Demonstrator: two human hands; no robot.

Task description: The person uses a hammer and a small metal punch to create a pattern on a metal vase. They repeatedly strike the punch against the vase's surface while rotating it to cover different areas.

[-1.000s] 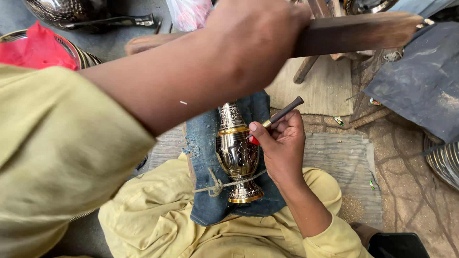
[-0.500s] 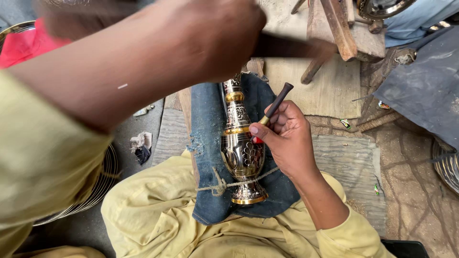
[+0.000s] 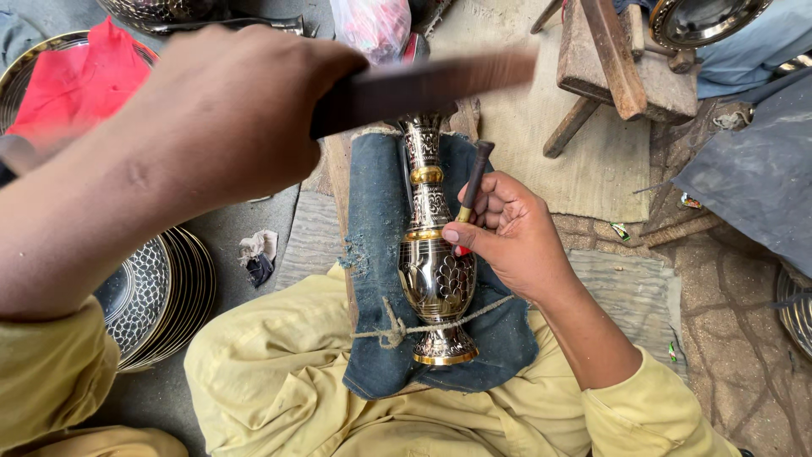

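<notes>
An engraved brass vase (image 3: 433, 271) lies on a blue denim cloth (image 3: 372, 254) across my lap, tied down by a string (image 3: 389, 326). My right hand (image 3: 516, 241) grips a thin dark chisel (image 3: 475, 173) and sets its tip against the vase's shoulder. My left hand (image 3: 228, 110) is raised close to the camera. It is closed on a dark wooden stick (image 3: 440, 80), which is blurred above the vase's neck and the chisel's top.
Stacked engraved metal plates (image 3: 165, 296) lean at the left, and a red cloth (image 3: 76, 80) lies in a tray behind them. A pink plastic bag (image 3: 372, 25) sits at the top. At the upper right is a wooden stool (image 3: 617, 59), with a dark tarp (image 3: 753, 169) at the right.
My left hand has swung the stick, which now sits lower over the chisel's top. My right hand keeps the chisel on the vase, barely shifted.
</notes>
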